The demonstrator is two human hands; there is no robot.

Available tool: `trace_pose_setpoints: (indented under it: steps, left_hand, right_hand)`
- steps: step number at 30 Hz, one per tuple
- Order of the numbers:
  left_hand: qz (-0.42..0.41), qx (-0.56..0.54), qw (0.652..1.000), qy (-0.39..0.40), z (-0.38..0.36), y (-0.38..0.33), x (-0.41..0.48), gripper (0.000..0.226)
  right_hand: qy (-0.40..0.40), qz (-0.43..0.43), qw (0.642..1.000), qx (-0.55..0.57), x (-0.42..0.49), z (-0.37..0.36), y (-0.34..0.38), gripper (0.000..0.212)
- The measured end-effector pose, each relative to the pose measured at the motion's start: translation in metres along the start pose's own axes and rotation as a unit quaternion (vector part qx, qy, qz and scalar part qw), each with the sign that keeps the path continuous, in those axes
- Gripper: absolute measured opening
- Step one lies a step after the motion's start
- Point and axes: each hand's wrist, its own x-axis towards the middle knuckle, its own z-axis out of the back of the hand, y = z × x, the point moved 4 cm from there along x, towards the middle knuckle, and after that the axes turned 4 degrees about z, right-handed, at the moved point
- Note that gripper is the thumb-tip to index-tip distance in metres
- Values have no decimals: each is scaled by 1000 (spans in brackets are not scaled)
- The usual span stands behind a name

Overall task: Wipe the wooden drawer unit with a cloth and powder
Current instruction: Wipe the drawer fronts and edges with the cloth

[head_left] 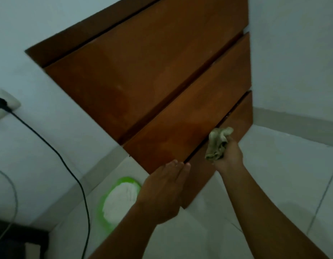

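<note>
A brown wooden drawer unit [152, 75] fills the middle of the tilted view, set against a white wall, with dark gaps between its drawer fronts. My right hand [230, 156] is shut on a crumpled greenish cloth [217, 143] and presses it against the gap above the lowest drawer front. My left hand [165, 186] lies flat, fingers together, with its fingertips at the lower edge of the middle drawer front. A green plate of white powder [120, 199] rests on the floor to the left of my left hand.
A white wall socket [4, 103] at the far left holds a black plug, and its black cable [68, 165] runs down across the wall. A grey cable [12, 193] loops at the left edge. Pale floor tiles [283, 174] spread to the right.
</note>
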Motion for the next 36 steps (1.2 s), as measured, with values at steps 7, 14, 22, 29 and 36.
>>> trace_pose_setpoints:
  steps: [7,14,22,29,36]
  left_hand:
    - [144,-180,968,-98,-88,-25,-45,79]
    - [197,-199,949,-148,-93,-37,-15,77]
    - [213,-232,931,-181,-89,-43,-2,85]
    - [244,-228,923,-188,-83,-51,3,84]
    - [242,-167,941,-167,-79,-41,7,95]
  right_hand:
    - [46,-148,986,64,-71,42,-20,39]
    - [57,-159,985,36,-106,60,-1,43]
    - [57,-154,986,-21,-108,49,-2,46]
    - [70,-184,977,-79,-103,43,-11,43]
    - [51,-155,966,-202,-90,64,21,31]
